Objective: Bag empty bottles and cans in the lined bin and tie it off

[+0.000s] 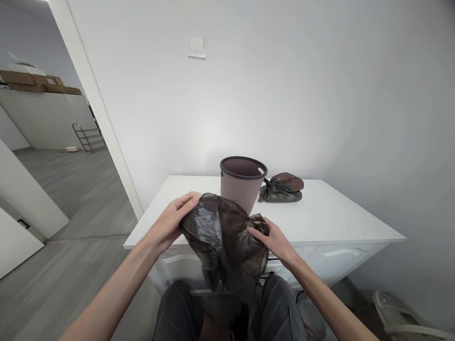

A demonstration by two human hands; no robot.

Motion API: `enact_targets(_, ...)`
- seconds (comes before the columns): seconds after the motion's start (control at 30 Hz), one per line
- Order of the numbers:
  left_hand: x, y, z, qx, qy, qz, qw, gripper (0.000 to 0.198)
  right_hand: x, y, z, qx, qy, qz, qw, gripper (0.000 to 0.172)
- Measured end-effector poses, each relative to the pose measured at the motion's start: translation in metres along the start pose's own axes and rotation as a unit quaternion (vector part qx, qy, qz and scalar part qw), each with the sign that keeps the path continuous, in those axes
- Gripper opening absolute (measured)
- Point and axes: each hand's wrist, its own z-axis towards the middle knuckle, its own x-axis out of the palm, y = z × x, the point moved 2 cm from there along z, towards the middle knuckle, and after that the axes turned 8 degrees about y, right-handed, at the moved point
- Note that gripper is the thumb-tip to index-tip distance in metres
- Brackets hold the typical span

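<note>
A thin black plastic bag (227,237) hangs between my hands in front of the cabinet's front edge. My left hand (179,215) pinches its upper left edge, thumb on top. At its right side, my right hand (272,237) grips the gathered plastic between thumb and fingers. The bag is spread wide at the top and droops toward my knees. Behind it stands a mauve trash bin (239,189) with a dark rim, upright on the white cabinet (320,218); the bag hides its lower part.
A knotted, filled black bag (282,188) lies on the cabinet right of the bin. The wall carries a light switch (196,48). Left, a doorway shows cardboard boxes (39,83) and a metal rack (88,137). A pale stool-like object (408,317) is at lower right.
</note>
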Motion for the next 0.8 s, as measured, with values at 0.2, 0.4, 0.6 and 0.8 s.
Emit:
enact_targets(0.2, -0.067, -0.023, 0.009, 0.046, -0.183, 0.245, 0.951, 0.051, -0.030, 0.013, -0.009, 0.056, 0.026, 0.131, 0.989, 0.054)
enact_targets(0.4, 0.029, -0.062, -0.004, 0.212, -0.179, 0.383, 0.881, 0.040, -0.034, 0.038, -0.004, 0.081, -0.004, 0.192, 0.978, 0.051)
enact_targets(0.6, 0.126, -0.040, -0.006, 0.166, 0.107, 0.409, 0.891, 0.046, -0.020, 0.083, -0.002, 0.036, -0.008, 0.192, 0.981, 0.053)
enact_targets(0.8, 0.122, -0.039, 0.009, 0.126, 0.129, 0.369, 0.912, 0.038, -0.050, 0.088, -0.007, 0.009, -0.068, 0.166, 0.984, 0.050)
